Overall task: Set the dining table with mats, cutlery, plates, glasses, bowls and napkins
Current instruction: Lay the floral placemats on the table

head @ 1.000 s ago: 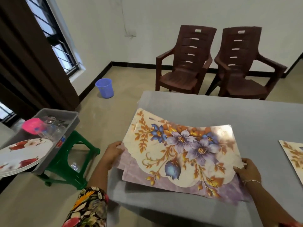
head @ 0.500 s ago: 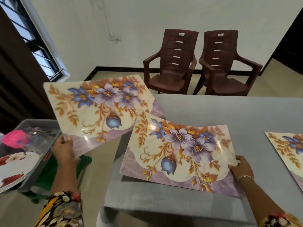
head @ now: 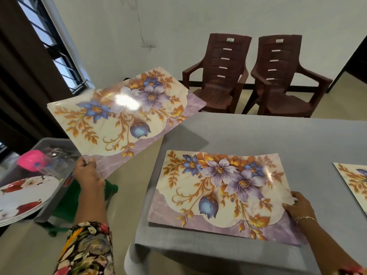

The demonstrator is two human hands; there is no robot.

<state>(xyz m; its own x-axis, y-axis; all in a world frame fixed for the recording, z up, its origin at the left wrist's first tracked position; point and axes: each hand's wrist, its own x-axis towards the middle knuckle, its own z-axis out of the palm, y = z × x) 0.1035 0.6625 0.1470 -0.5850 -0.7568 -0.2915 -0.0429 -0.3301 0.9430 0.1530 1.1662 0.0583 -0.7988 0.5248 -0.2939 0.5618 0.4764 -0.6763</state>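
Left hand (head: 88, 175) up, fingers curled round near corner of raised floral mat (head: 123, 114); mat tilted in air over floor, just left of table (head: 258, 133). Right hand (head: 298, 205) grips right edge of 2nd floral mat (head: 220, 192), fingers curled on it; mat flat on grey cloth at table's near-left corner. 3rd mat (head: 352, 180) further right, apart. Plate stack (head: 21, 197) far left, by grey tub (head: 51, 140)

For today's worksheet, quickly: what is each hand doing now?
Left hand: grips the raised mat by its corner.
Right hand: holds the flat mat by its edge.
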